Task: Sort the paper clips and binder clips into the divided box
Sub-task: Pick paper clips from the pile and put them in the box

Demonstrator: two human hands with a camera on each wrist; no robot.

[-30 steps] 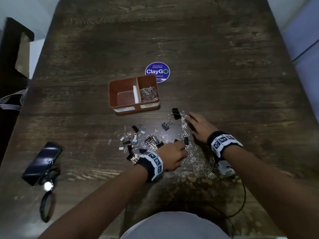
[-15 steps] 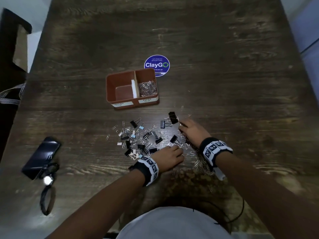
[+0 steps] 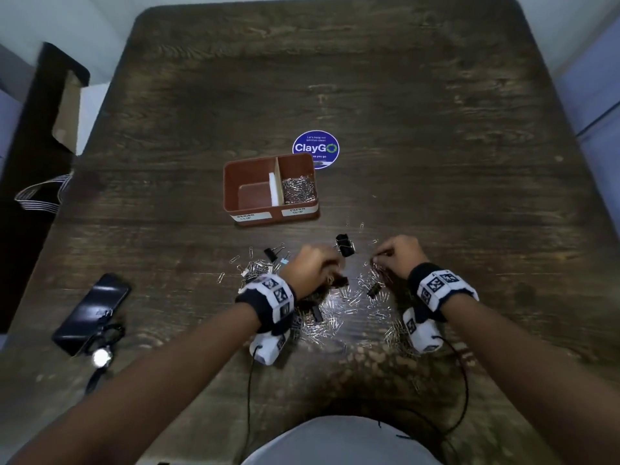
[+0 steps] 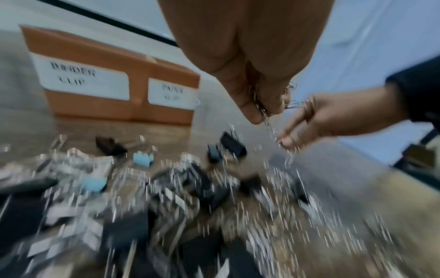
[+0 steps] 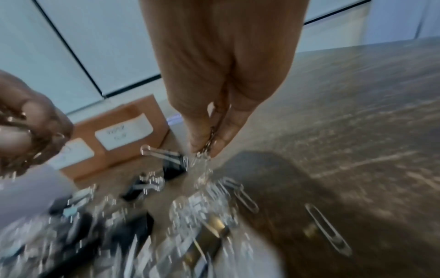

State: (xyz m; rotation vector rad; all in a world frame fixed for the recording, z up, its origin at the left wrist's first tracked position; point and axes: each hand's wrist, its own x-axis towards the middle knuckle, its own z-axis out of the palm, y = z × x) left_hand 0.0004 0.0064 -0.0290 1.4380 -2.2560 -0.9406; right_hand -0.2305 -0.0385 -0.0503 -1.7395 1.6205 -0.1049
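A brown divided box (image 3: 231,182) stands mid-table, with a "BINDER CLIP" label on its left half and silver paper clips (image 3: 298,188) lying in its right compartment. Loose silver paper clips (image 3: 330,313) and black binder clips (image 3: 345,245) are scattered in front of it. My left hand (image 3: 327,265) is lifted over the pile and grips a bunch of paper clips (image 4: 264,112), some dangling. My right hand (image 3: 382,260) hovers beside it and pinches paper clips (image 5: 208,145) between its fingertips (image 5: 223,143). The box (image 4: 114,75) also shows in the left wrist view, behind the blurred pile.
A round blue ClayGo sticker (image 3: 315,148) lies behind the box. A black phone (image 3: 92,310) with a strap and a small lit light (image 3: 100,358) sits near the table's left edge. A dark chair (image 3: 37,156) stands off the left side. Cables trail from both wrists.
Both hands have lifted off the pile and closed round bunches of paper clips, moving a little toward the box. The head view has shifted, showing more of the table.
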